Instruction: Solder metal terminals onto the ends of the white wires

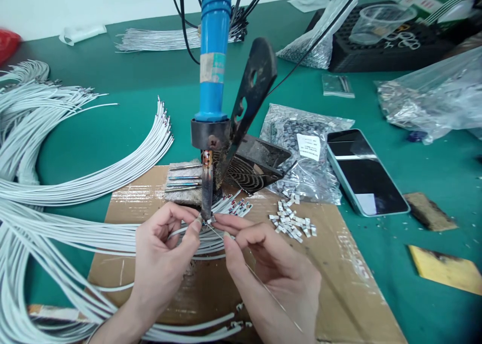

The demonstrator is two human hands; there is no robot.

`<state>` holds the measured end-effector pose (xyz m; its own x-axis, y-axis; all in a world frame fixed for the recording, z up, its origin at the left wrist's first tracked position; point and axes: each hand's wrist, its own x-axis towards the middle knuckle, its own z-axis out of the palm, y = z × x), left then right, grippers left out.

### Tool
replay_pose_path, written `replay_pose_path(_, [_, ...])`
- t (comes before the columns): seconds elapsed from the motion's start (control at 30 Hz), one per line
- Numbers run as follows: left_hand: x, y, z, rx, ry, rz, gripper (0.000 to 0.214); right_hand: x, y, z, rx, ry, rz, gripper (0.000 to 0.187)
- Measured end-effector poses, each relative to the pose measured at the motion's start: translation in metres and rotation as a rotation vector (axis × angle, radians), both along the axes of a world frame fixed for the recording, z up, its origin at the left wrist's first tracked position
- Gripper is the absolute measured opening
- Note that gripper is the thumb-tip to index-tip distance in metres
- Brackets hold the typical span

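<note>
A soldering iron (207,183) with a blue handle is fixed upright, its tip pointing down between my hands. My left hand (163,256) is closed, thumb and forefinger pinching the end of a white cable (179,231) right beside the tip. A tiny light-coloured connector (210,221) sits at the fingertips under the iron; its exact hold is partly hidden. Thin solder wire (276,300) runs through my right hand (276,263), which grips it between thumb and fingers, the wire's end reaching the tip. Behind the hands lies a bundle of cable ends with small connectors (237,207).
Loose white connectors (291,218) lie on the cardboard (339,283), near a bag of parts (297,128) and a phone (367,173). Large white cable bundles (75,191) fill the left. A dark metal bracket (252,88) rises by the iron. A yellow sponge (444,268) lies right.
</note>
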<state>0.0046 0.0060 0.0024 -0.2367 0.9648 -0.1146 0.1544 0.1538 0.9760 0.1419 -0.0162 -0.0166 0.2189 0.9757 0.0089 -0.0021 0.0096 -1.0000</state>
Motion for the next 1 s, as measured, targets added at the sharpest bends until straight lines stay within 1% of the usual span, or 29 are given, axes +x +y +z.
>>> replay_pose_path(0.27, [-0.0035,-0.0013,-0.0032,0.002,-0.003,-0.028,0.016,0.0,0.0005,0.0002,-0.022,-0.008,0.007,0.02])
replay_pose_path(0.43, [-0.002,0.0001,-0.0018,0.015,0.0,-0.033,0.016,-0.0001,0.0003,0.0016,-0.011,0.005,0.013,0.021])
replay_pose_path(0.63, [0.0038,0.0029,0.0017,0.029,0.003,0.045,0.014,-0.0005,0.0001,0.0025,0.001,-0.002,0.008,0.02])
replay_pose_path(0.8, [0.004,0.0019,0.0027,0.049,0.016,0.028,0.015,-0.0011,-0.0001,0.003,0.018,-0.002,-0.002,0.02])
replay_pose_path(1.0, [0.0047,0.0017,0.0033,0.055,0.01,0.039,0.014,-0.0011,-0.0004,0.0028,0.017,0.014,-0.007,0.02])
